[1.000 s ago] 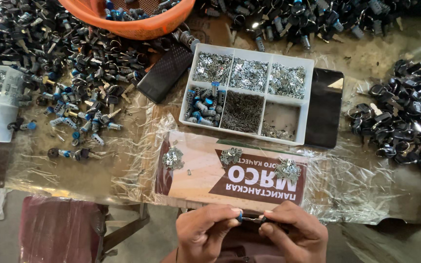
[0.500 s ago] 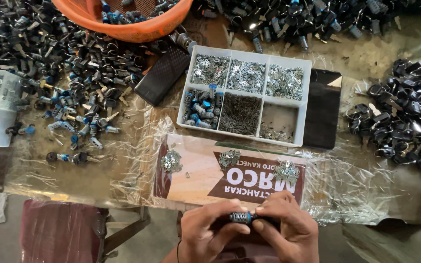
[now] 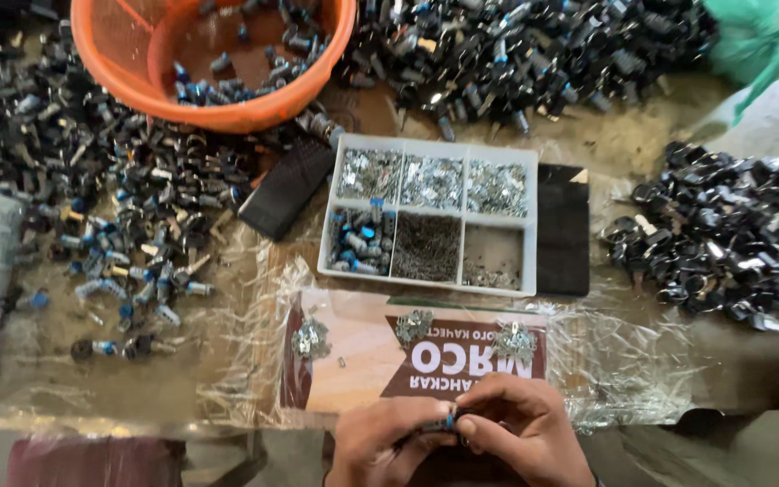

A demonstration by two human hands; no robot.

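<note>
At the near edge of the table, the left hand (image 3: 388, 440) and the right hand (image 3: 520, 431) meet and grasp together a small metal part (image 3: 448, 421) with a blue end, pinched between the fingertips of both. Just behind the hands lies a printed card (image 3: 362, 356) with three little heaps of shiny pieces. Further in stands a white sorting box (image 3: 433, 216) with six compartments. An orange basket (image 3: 218, 59) stands at the far left, a pile of dark parts (image 3: 723, 234) near the right edge.
</note>
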